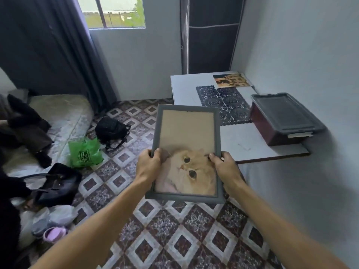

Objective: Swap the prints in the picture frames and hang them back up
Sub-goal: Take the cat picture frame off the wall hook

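Observation:
I hold a grey picture frame in front of me over the floor. My left hand grips its left edge and my right hand grips its right edge, thumbs on the front. A print of an orange cat fills only the lower half of the frame's opening; brown backing board shows above it. A second print, brownish and patterned, lies flat at the far end of the white table.
On the table lie a dark lace mat and a maroon box with a grey lid by the right wall. A black backpack, green bag and black handbag sit on the tiled floor beside a mattress.

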`<state>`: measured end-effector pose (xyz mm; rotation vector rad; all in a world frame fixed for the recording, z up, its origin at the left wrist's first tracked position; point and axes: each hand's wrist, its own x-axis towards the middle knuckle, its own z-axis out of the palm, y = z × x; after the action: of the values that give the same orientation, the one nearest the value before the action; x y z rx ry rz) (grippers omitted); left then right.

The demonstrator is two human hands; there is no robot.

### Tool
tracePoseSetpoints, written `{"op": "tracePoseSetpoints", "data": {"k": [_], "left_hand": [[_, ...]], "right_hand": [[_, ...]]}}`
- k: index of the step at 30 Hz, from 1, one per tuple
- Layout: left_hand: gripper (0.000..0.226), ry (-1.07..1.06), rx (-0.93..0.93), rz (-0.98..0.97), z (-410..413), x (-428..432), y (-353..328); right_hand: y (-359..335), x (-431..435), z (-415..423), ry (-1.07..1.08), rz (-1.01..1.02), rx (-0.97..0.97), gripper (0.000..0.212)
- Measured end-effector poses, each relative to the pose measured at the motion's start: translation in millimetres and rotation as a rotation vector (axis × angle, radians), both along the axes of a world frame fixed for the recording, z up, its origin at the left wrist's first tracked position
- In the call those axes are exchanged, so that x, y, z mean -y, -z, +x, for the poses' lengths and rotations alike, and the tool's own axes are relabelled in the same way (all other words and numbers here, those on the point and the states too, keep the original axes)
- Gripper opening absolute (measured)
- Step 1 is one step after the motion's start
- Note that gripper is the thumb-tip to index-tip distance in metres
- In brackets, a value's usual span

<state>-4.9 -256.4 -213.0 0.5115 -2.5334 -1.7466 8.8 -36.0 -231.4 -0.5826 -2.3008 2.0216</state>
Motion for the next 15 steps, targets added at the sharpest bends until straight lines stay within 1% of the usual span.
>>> {"op": "tracePoseSetpoints", "data": {"k": [5, 15], "left_hand": [[0.03, 0.043, 0.034, 0.041, -70, 13, 9], [0.026, 0.091, 0.017, 0.04, -215, 3, 26]], "right_hand": [[7, 11, -56, 0.066, -0.004, 0.011, 0.014], [29, 7, -196, 0.104, -0.057, 0.053, 0.018]]}}
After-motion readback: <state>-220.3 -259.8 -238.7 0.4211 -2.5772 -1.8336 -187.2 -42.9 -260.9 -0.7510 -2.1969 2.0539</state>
